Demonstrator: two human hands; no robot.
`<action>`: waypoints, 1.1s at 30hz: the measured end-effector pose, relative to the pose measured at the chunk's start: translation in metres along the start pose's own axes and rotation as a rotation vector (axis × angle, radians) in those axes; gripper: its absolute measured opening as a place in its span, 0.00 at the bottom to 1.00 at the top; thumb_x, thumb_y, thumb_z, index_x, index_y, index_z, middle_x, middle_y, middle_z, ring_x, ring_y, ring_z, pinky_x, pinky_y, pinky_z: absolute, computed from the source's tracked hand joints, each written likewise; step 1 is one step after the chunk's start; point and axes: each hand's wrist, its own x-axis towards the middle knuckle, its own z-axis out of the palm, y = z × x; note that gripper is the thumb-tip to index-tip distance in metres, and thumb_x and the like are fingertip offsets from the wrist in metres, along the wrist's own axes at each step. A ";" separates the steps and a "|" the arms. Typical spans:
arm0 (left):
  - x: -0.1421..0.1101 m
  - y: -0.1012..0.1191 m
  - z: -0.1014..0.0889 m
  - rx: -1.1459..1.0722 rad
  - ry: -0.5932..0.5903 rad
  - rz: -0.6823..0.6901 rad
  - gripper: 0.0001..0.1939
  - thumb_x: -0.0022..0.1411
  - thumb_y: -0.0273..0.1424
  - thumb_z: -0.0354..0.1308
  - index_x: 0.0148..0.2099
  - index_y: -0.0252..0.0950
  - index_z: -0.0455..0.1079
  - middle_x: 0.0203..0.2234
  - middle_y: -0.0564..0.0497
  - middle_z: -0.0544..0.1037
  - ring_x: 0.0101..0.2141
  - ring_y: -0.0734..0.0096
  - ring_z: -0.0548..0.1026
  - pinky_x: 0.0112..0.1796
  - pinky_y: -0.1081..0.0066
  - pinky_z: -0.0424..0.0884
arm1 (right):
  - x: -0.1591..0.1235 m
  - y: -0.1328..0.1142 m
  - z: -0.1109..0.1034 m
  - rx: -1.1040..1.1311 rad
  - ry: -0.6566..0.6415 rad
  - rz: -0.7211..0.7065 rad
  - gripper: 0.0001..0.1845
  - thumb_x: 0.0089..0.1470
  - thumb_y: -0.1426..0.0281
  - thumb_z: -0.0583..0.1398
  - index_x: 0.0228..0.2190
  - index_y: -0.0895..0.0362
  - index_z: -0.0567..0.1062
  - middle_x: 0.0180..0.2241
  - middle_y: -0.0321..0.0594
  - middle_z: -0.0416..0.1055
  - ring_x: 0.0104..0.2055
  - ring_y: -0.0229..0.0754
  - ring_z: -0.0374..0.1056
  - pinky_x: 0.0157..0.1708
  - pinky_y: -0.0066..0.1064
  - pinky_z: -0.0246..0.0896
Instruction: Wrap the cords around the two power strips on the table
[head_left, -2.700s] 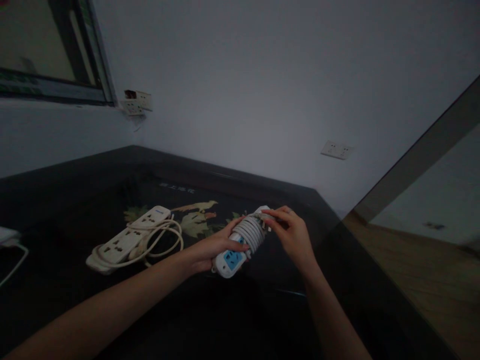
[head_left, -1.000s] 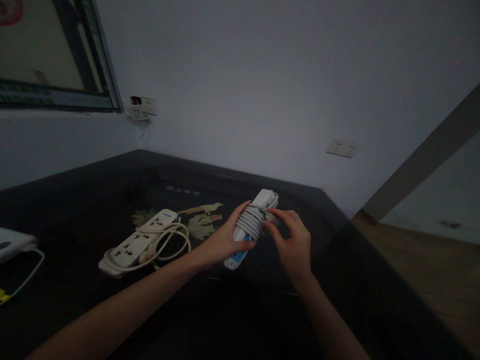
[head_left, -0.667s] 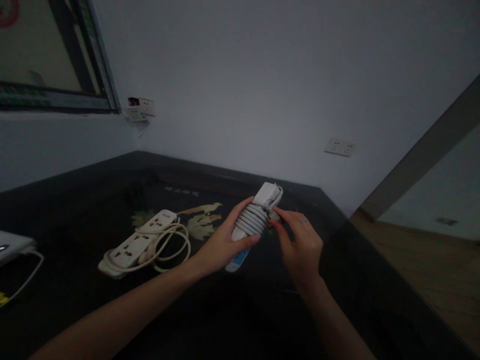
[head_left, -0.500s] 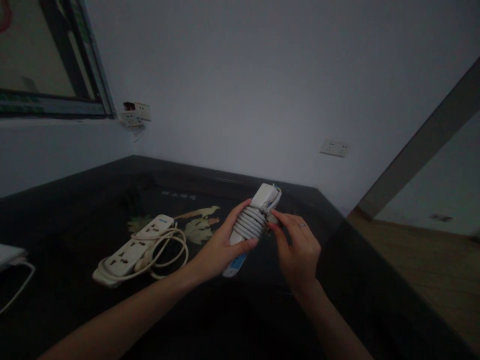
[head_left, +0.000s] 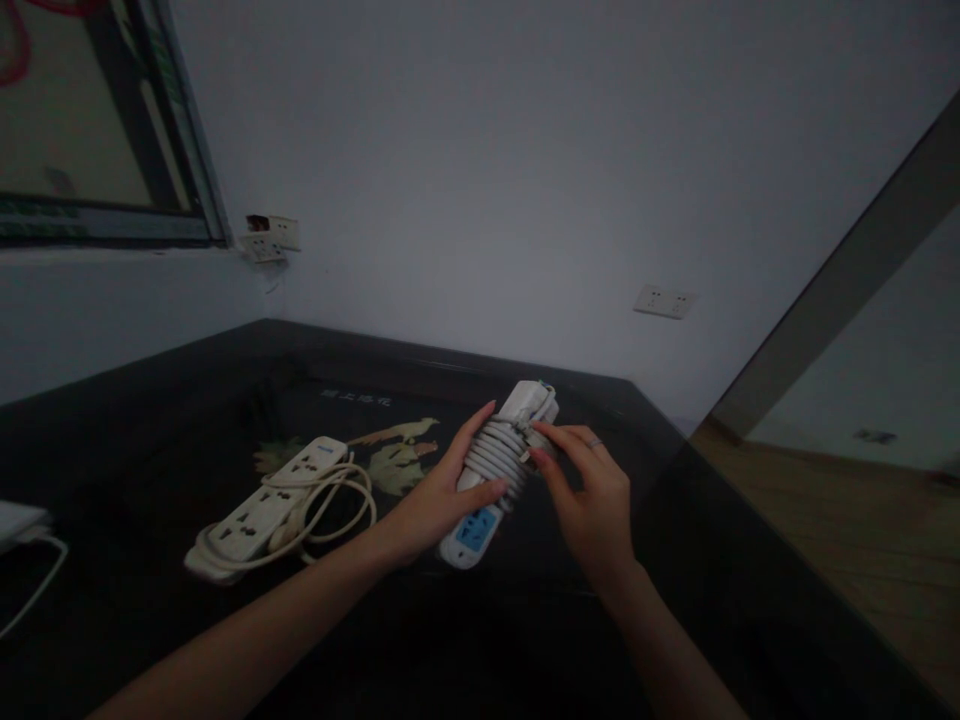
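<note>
In the head view, a person works with two bare hands over a dark, glossy surface (head_left: 480, 640). The left hand (head_left: 439, 500) is closed around a white strip (head_left: 457, 550), its thumb lying across the top near a blue socket panel (head_left: 478, 530). The strip sits just right of the middle of the view, slanted, its far end leaning away to the right; whether its underside touches the surface, I can't tell.

A grey cord (head_left: 495, 455) is wound round the strip's middle in close turns. The right hand (head_left: 596, 500) comes in from the other side, thumb and forefinger pressed together, pinching the plug (head_left: 538, 440) right beside the turns. A ring (head_left: 594, 442) shows on one of its fingers.

To the left of the strip, well apart from it, a second strip (head_left: 274, 503) lies on the surface, sockets up, with a loose pale cable (head_left: 367, 497) looped over and beside it. Behind it a bird picture (head_left: 405, 432) decorates the surface, with leaves around and some white characters beyond. At the left edge there's part of a white box (head_left: 19, 525) with a white lead (head_left: 49, 590).

On the pale wall (head_left: 465, 200) I see an outlet (head_left: 666, 302), more sockets (head_left: 266, 243) hanging crooked near the corner, and a window (head_left: 75, 130). Wooden floor (head_left: 817, 520) shows at right.
</note>
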 end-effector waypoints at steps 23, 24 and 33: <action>-0.001 -0.019 0.013 -0.010 0.092 -0.063 0.34 0.53 0.32 0.63 0.59 0.43 0.54 0.53 0.43 0.65 0.46 0.58 0.70 0.43 0.63 0.68 | -0.008 0.006 0.013 -0.062 -0.089 -0.015 0.09 0.57 0.70 0.56 0.38 0.56 0.76 0.33 0.43 0.73 0.36 0.45 0.68 0.38 0.39 0.65; 0.000 -0.019 0.013 0.003 0.097 -0.047 0.34 0.53 0.32 0.63 0.59 0.43 0.54 0.53 0.44 0.65 0.48 0.58 0.69 0.45 0.63 0.67 | -0.008 0.006 0.012 -0.053 -0.091 -0.009 0.09 0.57 0.70 0.56 0.38 0.56 0.76 0.33 0.43 0.73 0.37 0.45 0.68 0.39 0.39 0.65; 0.002 -0.023 0.011 0.103 0.146 0.084 0.28 0.52 0.28 0.63 0.53 0.39 0.55 0.49 0.44 0.66 0.50 0.59 0.66 0.49 0.62 0.62 | -0.003 0.009 0.012 0.114 -0.159 0.040 0.09 0.55 0.72 0.58 0.38 0.54 0.75 0.36 0.42 0.71 0.40 0.44 0.68 0.42 0.39 0.65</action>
